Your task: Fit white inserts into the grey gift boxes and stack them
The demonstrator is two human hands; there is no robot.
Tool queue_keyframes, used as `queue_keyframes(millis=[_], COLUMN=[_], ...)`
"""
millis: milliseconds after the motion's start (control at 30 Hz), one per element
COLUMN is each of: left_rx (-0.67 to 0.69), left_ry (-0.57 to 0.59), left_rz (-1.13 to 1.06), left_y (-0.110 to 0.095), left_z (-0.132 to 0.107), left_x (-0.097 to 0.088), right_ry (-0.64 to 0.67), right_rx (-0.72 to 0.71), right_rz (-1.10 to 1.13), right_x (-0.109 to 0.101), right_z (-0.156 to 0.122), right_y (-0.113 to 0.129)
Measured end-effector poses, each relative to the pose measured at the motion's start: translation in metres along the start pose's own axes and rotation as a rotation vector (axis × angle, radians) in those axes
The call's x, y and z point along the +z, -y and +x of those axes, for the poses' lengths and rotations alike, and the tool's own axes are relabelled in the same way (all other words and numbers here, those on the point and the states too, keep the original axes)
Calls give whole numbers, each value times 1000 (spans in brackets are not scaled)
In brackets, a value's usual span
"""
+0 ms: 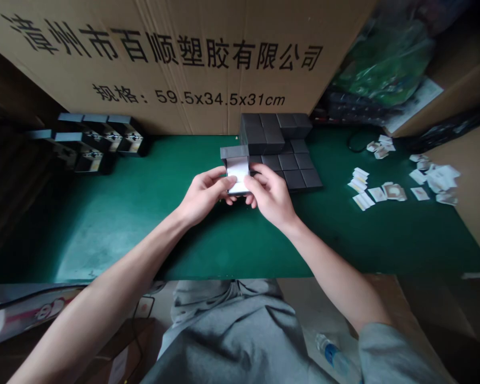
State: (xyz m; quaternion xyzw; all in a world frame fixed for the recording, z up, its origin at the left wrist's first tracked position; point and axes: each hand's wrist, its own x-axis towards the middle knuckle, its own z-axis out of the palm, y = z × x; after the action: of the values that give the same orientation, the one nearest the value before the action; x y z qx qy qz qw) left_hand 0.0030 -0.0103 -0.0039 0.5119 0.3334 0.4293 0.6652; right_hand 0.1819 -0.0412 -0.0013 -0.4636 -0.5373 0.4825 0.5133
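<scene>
Between both hands, above the green table, is a small dark jewelry box (235, 153) with its lid raised and a white lining (238, 169) inside. My left hand (202, 194) grips its left side, thumb on the white lining. From the right, my right hand (272, 196) holds it the same way, thumb pressing the lining's front part; the other fingers curl round the sides and beneath. Just behind and to the right stand stacked closed dark boxes (263, 132). Several opened dark boxes (92, 158) with pale interiors and small shiny pieces sit at the left.
A large printed cardboard carton (176, 74) walls off the back of the green table (144, 213). Small white cards and pieces (394, 191) lie scattered at the right, with crumpled white inserts (442, 178) beyond. A plastic bottle (336, 356) lies below the table's front edge.
</scene>
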Motion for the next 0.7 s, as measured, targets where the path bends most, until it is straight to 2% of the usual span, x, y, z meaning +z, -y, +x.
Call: queue_keyframes(millis=[433, 700], left_rx=[-1, -65], left_ry=[-9, 0], left_rz=[38, -14], left_y=[-2, -4], left_z=[-1, -3], left_x=[2, 3], right_ry=[-21, -43], right_rx=[-10, -46], right_rz=[-19, -89], right_x=[1, 1], right_z=[-3, -4], right_y=[2, 0])
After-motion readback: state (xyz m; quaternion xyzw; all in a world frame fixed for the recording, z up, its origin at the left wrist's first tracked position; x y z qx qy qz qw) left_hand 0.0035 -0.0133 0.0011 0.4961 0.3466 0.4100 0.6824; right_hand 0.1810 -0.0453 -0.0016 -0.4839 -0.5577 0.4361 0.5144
